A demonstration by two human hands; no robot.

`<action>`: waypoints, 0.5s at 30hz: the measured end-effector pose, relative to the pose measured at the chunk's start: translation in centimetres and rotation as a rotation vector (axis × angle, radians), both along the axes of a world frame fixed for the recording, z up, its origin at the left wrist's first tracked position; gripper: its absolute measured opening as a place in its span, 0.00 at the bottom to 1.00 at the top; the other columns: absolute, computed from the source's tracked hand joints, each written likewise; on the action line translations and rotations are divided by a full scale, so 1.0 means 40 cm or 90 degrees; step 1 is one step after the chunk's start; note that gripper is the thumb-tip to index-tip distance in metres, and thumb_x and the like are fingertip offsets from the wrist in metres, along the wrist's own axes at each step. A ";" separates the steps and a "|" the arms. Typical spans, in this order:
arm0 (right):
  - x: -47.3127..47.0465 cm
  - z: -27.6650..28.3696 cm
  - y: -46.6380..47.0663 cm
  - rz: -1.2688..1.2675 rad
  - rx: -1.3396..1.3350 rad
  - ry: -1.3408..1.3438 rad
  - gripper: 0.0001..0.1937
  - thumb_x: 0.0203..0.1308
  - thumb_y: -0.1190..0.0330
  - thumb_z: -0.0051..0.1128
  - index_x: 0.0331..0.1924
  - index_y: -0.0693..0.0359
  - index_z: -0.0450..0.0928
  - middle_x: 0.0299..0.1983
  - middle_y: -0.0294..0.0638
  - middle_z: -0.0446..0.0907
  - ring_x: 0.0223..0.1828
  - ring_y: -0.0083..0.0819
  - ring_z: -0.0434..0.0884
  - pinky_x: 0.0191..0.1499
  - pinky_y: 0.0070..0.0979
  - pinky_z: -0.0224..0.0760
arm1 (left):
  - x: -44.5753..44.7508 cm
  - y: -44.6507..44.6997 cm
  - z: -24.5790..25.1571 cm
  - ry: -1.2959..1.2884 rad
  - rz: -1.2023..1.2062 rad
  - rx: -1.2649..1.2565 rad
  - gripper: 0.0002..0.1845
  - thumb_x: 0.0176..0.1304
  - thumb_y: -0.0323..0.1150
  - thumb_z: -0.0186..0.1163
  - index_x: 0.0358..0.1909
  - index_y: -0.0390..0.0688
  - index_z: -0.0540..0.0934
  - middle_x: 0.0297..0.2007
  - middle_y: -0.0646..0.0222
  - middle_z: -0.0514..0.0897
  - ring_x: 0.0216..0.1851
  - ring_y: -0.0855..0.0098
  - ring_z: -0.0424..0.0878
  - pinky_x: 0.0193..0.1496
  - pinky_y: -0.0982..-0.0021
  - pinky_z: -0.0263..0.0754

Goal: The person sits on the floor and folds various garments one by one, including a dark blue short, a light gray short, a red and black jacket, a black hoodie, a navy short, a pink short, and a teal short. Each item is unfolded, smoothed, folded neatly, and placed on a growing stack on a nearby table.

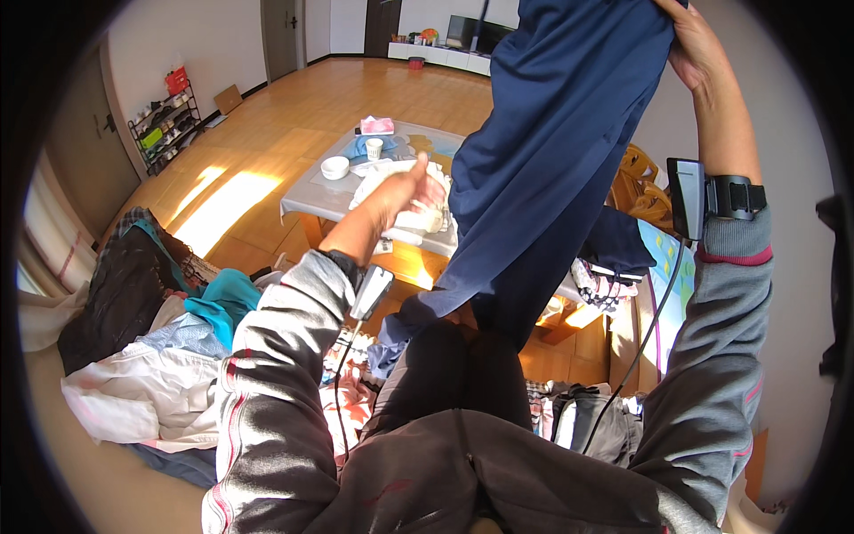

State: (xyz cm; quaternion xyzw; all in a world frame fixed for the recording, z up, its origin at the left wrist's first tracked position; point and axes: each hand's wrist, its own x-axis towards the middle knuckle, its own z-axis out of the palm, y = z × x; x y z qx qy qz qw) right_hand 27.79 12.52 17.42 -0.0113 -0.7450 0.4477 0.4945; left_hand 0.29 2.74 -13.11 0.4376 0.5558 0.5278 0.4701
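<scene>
Navy blue trousers (554, 147) hang in front of me, held up high by my right hand (694, 50). Their upper end runs past the top of the view, and the legs fall slantwise to my knees. My right fingers grip the upper right edge of the cloth and are partly hidden. To the left of the trousers, my left hand (420, 190) is raised with the thumb apart from the fingers and nothing in it. Behind that hand, a white cloth or garment (380, 190) lies on the low table (310, 190).
A heap of loose clothes (180, 360) lies on my left. Folded garments (600, 420) sit at my right, with more dark clothes (614, 243) beyond. The table bears a white bowl (335, 168), a cup (374, 149) and a tissue box (377, 125). Cables run from both wrist devices.
</scene>
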 end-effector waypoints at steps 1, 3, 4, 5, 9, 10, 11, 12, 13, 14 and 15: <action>-0.003 0.014 0.003 -0.003 0.004 0.014 0.13 0.64 0.66 0.60 0.47 0.65 0.78 0.43 0.39 0.84 0.42 0.29 0.83 0.50 0.27 0.77 | 0.018 0.003 -0.050 -0.044 -0.031 -0.017 0.35 0.72 0.62 0.38 0.35 0.41 0.83 0.30 0.68 0.85 0.31 0.74 0.80 0.40 0.74 0.74; -0.012 0.034 0.006 -0.008 0.017 0.031 0.13 0.64 0.66 0.60 0.47 0.65 0.78 0.43 0.39 0.84 0.42 0.29 0.83 0.49 0.27 0.78 | 0.058 0.030 -0.085 -0.118 -0.081 0.001 0.35 0.71 0.62 0.39 0.42 0.40 0.82 0.36 0.66 0.86 0.37 0.73 0.82 0.43 0.72 0.76; -0.012 0.042 0.003 0.003 0.022 0.032 0.13 0.64 0.66 0.60 0.47 0.65 0.78 0.43 0.39 0.84 0.42 0.29 0.83 0.49 0.27 0.78 | 0.085 0.047 -0.081 -0.147 -0.101 0.038 0.34 0.71 0.62 0.40 0.45 0.40 0.81 0.39 0.65 0.86 0.40 0.72 0.83 0.46 0.71 0.77; -0.011 0.044 0.000 0.015 0.027 0.032 0.13 0.64 0.66 0.60 0.47 0.65 0.78 0.44 0.39 0.84 0.42 0.29 0.83 0.49 0.26 0.79 | 0.107 0.058 -0.066 -0.173 -0.122 0.077 0.34 0.71 0.61 0.42 0.49 0.39 0.80 0.43 0.63 0.86 0.44 0.71 0.83 0.48 0.69 0.78; 0.026 0.039 0.015 0.017 0.015 0.060 0.14 0.64 0.65 0.60 0.49 0.65 0.78 0.44 0.40 0.84 0.44 0.29 0.84 0.50 0.26 0.79 | 0.130 0.058 0.041 -0.396 -0.261 0.085 0.32 0.69 0.57 0.51 0.59 0.38 0.75 0.54 0.59 0.81 0.54 0.66 0.81 0.60 0.63 0.74; 0.045 0.039 0.031 0.018 0.008 0.066 0.15 0.64 0.65 0.60 0.49 0.65 0.77 0.44 0.40 0.84 0.44 0.29 0.84 0.51 0.26 0.79 | 0.128 0.056 0.067 -0.412 -0.256 0.129 0.31 0.69 0.56 0.50 0.59 0.38 0.75 0.54 0.59 0.81 0.54 0.66 0.81 0.60 0.63 0.74; 0.067 0.018 0.057 -0.005 0.060 0.104 0.16 0.64 0.64 0.61 0.51 0.64 0.76 0.46 0.40 0.83 0.44 0.29 0.84 0.52 0.27 0.78 | 0.121 0.053 0.093 -0.426 -0.251 0.171 0.31 0.70 0.55 0.50 0.59 0.37 0.75 0.54 0.59 0.81 0.53 0.66 0.81 0.60 0.63 0.74; 0.089 0.025 0.086 -0.022 0.035 0.086 0.17 0.64 0.64 0.61 0.52 0.64 0.76 0.47 0.40 0.83 0.45 0.29 0.83 0.53 0.27 0.78 | 0.113 0.052 0.117 -0.444 -0.271 0.221 0.30 0.70 0.54 0.50 0.59 0.37 0.74 0.54 0.59 0.81 0.53 0.66 0.81 0.60 0.63 0.74; 0.119 0.038 0.116 -0.040 0.009 0.067 0.18 0.64 0.63 0.61 0.54 0.64 0.75 0.49 0.40 0.82 0.46 0.29 0.83 0.54 0.28 0.77 | 0.096 0.053 0.146 -0.437 -0.189 0.228 0.28 0.70 0.52 0.51 0.59 0.37 0.75 0.54 0.59 0.81 0.54 0.66 0.80 0.61 0.62 0.73; 0.151 0.051 0.149 -0.056 -0.017 0.047 0.19 0.64 0.63 0.61 0.55 0.63 0.75 0.50 0.41 0.82 0.47 0.29 0.82 0.55 0.28 0.76 | 0.073 0.053 0.177 -0.432 -0.115 0.238 0.27 0.70 0.50 0.51 0.59 0.37 0.75 0.54 0.59 0.81 0.55 0.66 0.80 0.62 0.62 0.72; 0.169 0.074 0.184 -0.173 -0.036 0.061 0.24 0.61 0.57 0.65 0.55 0.65 0.78 0.54 0.45 0.79 0.59 0.29 0.76 0.66 0.30 0.63 | 0.052 0.052 0.204 -0.399 -0.099 0.293 0.24 0.71 0.47 0.51 0.57 0.38 0.76 0.53 0.60 0.82 0.54 0.65 0.80 0.62 0.60 0.72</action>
